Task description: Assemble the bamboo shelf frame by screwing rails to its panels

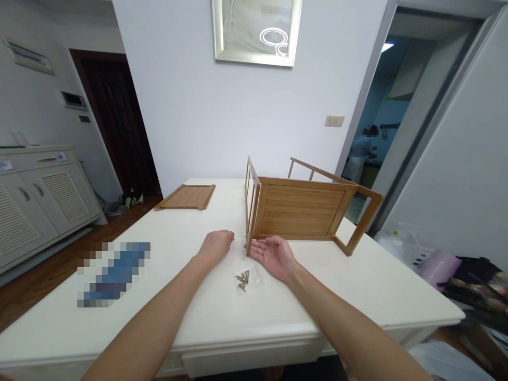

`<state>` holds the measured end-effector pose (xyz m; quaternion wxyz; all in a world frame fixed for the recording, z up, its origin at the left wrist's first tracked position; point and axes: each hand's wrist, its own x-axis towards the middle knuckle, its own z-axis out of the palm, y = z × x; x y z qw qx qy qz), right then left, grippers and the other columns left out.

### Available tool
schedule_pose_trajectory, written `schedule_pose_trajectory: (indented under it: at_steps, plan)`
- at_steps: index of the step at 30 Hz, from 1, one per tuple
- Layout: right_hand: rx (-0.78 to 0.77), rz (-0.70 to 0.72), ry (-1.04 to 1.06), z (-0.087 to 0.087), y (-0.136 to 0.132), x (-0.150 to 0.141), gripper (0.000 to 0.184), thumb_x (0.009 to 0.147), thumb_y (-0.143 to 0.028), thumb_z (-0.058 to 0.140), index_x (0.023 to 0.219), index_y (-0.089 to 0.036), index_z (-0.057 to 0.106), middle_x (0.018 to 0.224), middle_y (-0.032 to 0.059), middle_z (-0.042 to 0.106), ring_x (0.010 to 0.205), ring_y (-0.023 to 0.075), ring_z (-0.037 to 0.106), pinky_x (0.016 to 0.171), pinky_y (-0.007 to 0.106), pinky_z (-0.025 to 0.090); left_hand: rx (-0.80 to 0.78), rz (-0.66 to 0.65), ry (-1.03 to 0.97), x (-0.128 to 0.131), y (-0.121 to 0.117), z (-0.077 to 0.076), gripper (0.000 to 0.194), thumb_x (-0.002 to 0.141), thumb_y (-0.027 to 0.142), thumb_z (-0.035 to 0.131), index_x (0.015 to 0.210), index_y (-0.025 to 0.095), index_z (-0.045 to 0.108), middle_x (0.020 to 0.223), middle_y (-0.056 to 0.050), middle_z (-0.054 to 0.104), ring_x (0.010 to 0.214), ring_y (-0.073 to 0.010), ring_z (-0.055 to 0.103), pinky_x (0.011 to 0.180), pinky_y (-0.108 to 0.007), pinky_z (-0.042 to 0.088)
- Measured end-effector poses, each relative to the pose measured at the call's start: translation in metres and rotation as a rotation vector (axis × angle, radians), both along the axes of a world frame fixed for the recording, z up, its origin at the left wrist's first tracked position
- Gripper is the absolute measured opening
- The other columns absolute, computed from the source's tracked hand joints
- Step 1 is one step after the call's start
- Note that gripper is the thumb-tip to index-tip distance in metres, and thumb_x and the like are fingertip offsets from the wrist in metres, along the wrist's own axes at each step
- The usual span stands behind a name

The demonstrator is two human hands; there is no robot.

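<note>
My left hand (216, 247) is closed around a thin metal rod (239, 236), whose far end meets the lower part of an upright wooden side frame (254, 203). My right hand (277, 256) is palm up, its fingers around the bottom of that frame's front post; some fingertips are hidden behind it. The side frame joins a brown wooden panel (301, 209) that stands on its edge, with a second frame (363, 219) at the right end. Just in front of my hands, several brass-coloured screws (243, 279) lie on a small clear plastic bag (257, 279).
A loose wooden panel (186, 197) lies flat at the back left of the white table (159, 328). A blurred blue item (119, 272) is on the left. Bags and a pink object (438, 269) are beyond the right edge. Another person (359, 151) stands through the doorway.
</note>
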<state>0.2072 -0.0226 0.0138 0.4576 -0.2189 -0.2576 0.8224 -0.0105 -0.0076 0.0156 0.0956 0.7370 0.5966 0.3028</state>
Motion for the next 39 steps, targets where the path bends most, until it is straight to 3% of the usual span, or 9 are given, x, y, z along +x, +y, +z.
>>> schedule_pose_trajectory:
  at_steps: [5, 9, 13, 15, 21, 31, 39]
  plan:
    - [-0.003, 0.003, 0.000, 0.001, -0.001, 0.000, 0.007, 0.068, -0.018, 0.056, 0.073, -0.014, 0.058, 0.099, 0.0184, 0.068, 0.097, 0.0253, 0.067, 0.092, 0.040, 0.053, -0.073, -0.006, -0.180, -0.002, 0.002, -0.003, 0.018, 0.080, 0.032, 0.061, 0.077, 0.019, 0.074, 0.070, -0.004, 0.070, 0.071, -0.0196, 0.062, 0.067, -0.026, 0.041]
    - [-0.012, 0.005, -0.009, 0.002, -0.001, 0.000, 0.009, 0.067, -0.019, 0.057, 0.073, -0.012, 0.058, 0.097, 0.0186, 0.067, 0.098, 0.0262, 0.067, 0.093, 0.039, 0.053, -0.264, 0.005, -0.472, 0.001, 0.003, -0.004, 0.032, 0.080, 0.042, 0.060, 0.069, 0.013, 0.070, 0.051, 0.000, 0.058, 0.047, -0.0127, 0.051, 0.051, -0.025, 0.036]
    - [-0.024, -0.001, -0.005, 0.001, -0.001, 0.000, 0.009, 0.067, -0.018, 0.056, 0.074, -0.013, 0.057, 0.099, 0.0192, 0.067, 0.098, 0.0260, 0.067, 0.094, 0.042, 0.052, -0.464, 0.009, -0.901, 0.003, 0.003, -0.003, 0.028, 0.080, 0.036, 0.065, 0.075, 0.009, 0.066, 0.060, -0.003, 0.062, 0.044, -0.0085, 0.052, 0.046, -0.022, 0.040]
    - [-0.027, 0.001, -0.003, 0.001, -0.001, 0.000, 0.008, 0.068, -0.018, 0.056, 0.075, -0.013, 0.057, 0.098, 0.0183, 0.068, 0.098, 0.0258, 0.067, 0.092, 0.042, 0.053, -0.545, 0.018, -1.018, 0.002, 0.004, -0.001, 0.022, 0.078, 0.029, 0.070, 0.079, 0.008, 0.065, 0.064, -0.004, 0.064, 0.045, -0.0079, 0.055, 0.047, -0.021, 0.044]
    - [-0.031, 0.001, 0.000, 0.003, -0.002, 0.000, 0.009, 0.067, -0.017, 0.055, 0.075, -0.013, 0.057, 0.099, 0.0188, 0.067, 0.097, 0.0255, 0.068, 0.092, 0.041, 0.054, -0.656, 0.080, -1.035, -0.004, 0.006, 0.002, 0.021, 0.080, 0.027, 0.071, 0.078, 0.010, 0.059, 0.064, -0.007, 0.066, 0.047, -0.0097, 0.060, 0.052, -0.021, 0.052]
    - [-0.018, 0.001, 0.003, 0.002, -0.001, 0.000, 0.007, 0.068, -0.018, 0.056, 0.074, -0.014, 0.056, 0.099, 0.0179, 0.067, 0.097, 0.0248, 0.067, 0.090, 0.040, 0.054, -0.864, 0.104, -0.946, -0.005, 0.011, 0.012, 0.029, 0.085, 0.037, 0.063, 0.077, 0.009, 0.060, 0.072, -0.017, 0.072, 0.049, -0.0143, 0.064, 0.043, -0.020, 0.048]
    - [-0.005, 0.004, 0.006, 0.000, 0.000, -0.001, 0.007, 0.068, -0.017, 0.056, 0.074, -0.015, 0.056, 0.098, 0.0171, 0.067, 0.096, 0.0236, 0.067, 0.090, 0.039, 0.054, -0.968, 0.130, -0.993, -0.006, 0.023, 0.012, 0.019, 0.083, 0.027, 0.064, 0.079, 0.009, 0.063, 0.074, -0.018, 0.072, 0.054, -0.0171, 0.068, 0.052, -0.022, 0.056]
